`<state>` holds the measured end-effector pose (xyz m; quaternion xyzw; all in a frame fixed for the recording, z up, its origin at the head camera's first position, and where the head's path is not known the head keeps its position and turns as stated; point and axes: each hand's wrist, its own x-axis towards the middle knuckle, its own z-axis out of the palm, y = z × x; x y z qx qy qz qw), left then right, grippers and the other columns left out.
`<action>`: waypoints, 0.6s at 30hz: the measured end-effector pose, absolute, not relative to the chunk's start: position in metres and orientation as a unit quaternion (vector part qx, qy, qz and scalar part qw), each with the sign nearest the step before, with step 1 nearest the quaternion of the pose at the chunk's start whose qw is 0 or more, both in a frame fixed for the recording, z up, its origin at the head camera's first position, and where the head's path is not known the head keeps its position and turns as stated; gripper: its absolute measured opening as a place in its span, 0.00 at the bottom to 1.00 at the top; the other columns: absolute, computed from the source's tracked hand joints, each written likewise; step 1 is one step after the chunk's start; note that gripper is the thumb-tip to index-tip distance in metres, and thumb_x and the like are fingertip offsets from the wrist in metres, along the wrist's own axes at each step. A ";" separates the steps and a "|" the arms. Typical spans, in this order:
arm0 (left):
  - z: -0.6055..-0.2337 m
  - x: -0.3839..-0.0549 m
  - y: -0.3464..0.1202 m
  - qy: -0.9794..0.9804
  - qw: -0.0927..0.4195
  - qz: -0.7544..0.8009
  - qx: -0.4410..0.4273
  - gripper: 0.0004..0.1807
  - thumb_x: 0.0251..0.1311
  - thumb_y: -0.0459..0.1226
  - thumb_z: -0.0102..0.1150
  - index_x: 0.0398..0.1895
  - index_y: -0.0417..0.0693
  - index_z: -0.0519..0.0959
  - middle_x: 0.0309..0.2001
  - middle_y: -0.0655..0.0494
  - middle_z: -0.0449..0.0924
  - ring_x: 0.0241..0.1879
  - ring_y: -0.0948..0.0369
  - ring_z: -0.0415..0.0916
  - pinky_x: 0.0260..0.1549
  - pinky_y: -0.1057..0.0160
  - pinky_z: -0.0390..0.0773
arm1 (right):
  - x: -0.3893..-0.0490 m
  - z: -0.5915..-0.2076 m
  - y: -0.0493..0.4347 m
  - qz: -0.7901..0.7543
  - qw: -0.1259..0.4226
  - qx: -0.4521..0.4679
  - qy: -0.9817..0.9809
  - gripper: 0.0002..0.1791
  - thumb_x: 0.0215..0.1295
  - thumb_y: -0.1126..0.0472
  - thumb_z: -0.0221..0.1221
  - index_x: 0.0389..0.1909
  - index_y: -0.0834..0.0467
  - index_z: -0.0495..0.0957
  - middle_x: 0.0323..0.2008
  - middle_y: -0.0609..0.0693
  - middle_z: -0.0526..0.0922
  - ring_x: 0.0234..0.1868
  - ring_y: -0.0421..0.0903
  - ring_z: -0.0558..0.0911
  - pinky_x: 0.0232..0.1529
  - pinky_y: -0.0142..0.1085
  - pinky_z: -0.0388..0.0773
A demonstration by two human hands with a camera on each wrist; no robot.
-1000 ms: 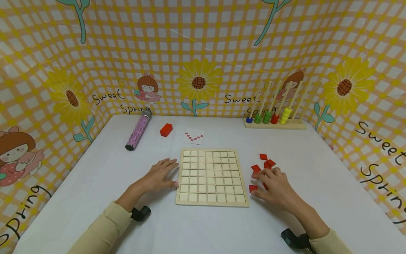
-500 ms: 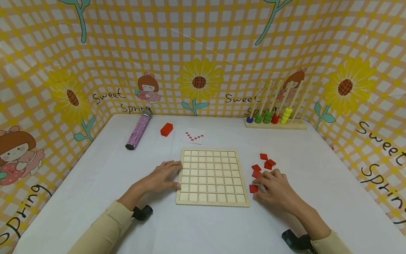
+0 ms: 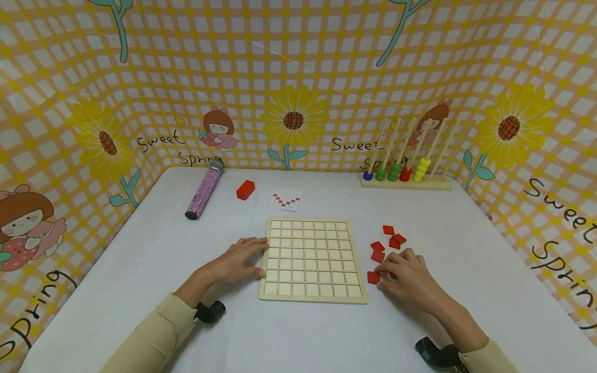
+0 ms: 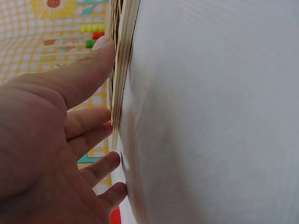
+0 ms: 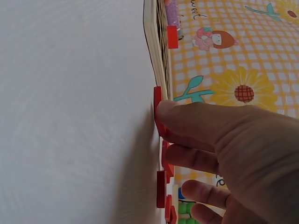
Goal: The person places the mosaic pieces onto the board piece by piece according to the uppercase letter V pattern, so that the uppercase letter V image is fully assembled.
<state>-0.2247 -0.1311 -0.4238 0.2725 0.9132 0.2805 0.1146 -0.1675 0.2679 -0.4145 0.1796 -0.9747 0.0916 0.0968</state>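
My left hand (image 3: 237, 261) rests at the left edge of a square wooden grid board (image 3: 267, 261), its fingers spread and its thumb against the rim. In the left wrist view the thumb (image 4: 91, 70) reaches up to the board's side. To the right of the board, my right hand (image 3: 410, 277) is low over the table with fingers loosely bent. Its thumb and index fingertips are right at the edge of a flat red square tile (image 3: 373, 277). Another red tile (image 5: 161, 189) lies under this hand, mostly hidden from the head view. The board's cells hold no tiles.
Several more red tiles (image 3: 388, 229) lie scattered beyond the right hand. Behind the board are a pattern card (image 3: 285, 200), a red block (image 3: 245, 190) and a glittery pink tube (image 3: 203, 191). A wooden bead rack (image 3: 406, 184) stands at the back right, by the patterned cloth wall.
My left hand has moved slightly right, up to the board's edge. The right hand has drawn back a little, its thumb and index fingertips coming closer together beside the near red tile.
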 end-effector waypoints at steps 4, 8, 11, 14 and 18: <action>-0.424 -0.224 -0.131 0.913 0.117 0.283 0.269 0.38 0.54 0.45 0.66 0.67 0.45 0.64 0.72 0.49 0.57 0.72 0.45 0.49 0.68 0.40 0.51 | -0.168 -0.416 0.269 0.093 0.096 0.178 -0.975 0.12 0.44 0.58 0.72 0.33 0.52 0.85 0.33 0.44 0.80 0.42 0.49 0.69 0.38 0.43 0.60; -0.424 -0.224 -0.131 0.915 0.121 0.278 0.267 0.38 0.54 0.45 0.65 0.68 0.46 0.64 0.73 0.50 0.56 0.72 0.45 0.48 0.68 0.40 0.51 | -0.168 -0.417 0.269 0.094 0.097 0.180 -0.974 0.12 0.43 0.58 0.72 0.32 0.52 0.85 0.33 0.45 0.81 0.41 0.49 0.68 0.38 0.44 0.61; -0.425 -0.224 -0.131 0.915 0.122 0.276 0.269 0.38 0.54 0.45 0.65 0.68 0.46 0.63 0.73 0.50 0.55 0.72 0.45 0.48 0.68 0.40 0.51 | -0.168 -0.418 0.270 0.097 0.096 0.183 -0.974 0.12 0.43 0.58 0.72 0.32 0.51 0.85 0.32 0.44 0.80 0.40 0.48 0.68 0.38 0.44 0.60; -0.425 -0.224 -0.132 0.914 0.121 0.276 0.273 0.38 0.55 0.45 0.65 0.68 0.45 0.63 0.73 0.49 0.55 0.72 0.45 0.48 0.68 0.40 0.51 | -0.168 -0.418 0.271 0.101 0.097 0.185 -0.973 0.11 0.44 0.59 0.72 0.32 0.52 0.85 0.32 0.44 0.81 0.40 0.47 0.68 0.38 0.43 0.60; -0.425 -0.223 -0.131 0.913 0.121 0.279 0.273 0.38 0.55 0.44 0.65 0.68 0.45 0.63 0.73 0.49 0.55 0.72 0.45 0.48 0.68 0.40 0.51 | -0.170 -0.418 0.272 0.105 0.100 0.186 -0.972 0.10 0.45 0.60 0.71 0.32 0.52 0.85 0.31 0.44 0.81 0.40 0.47 0.68 0.38 0.41 0.59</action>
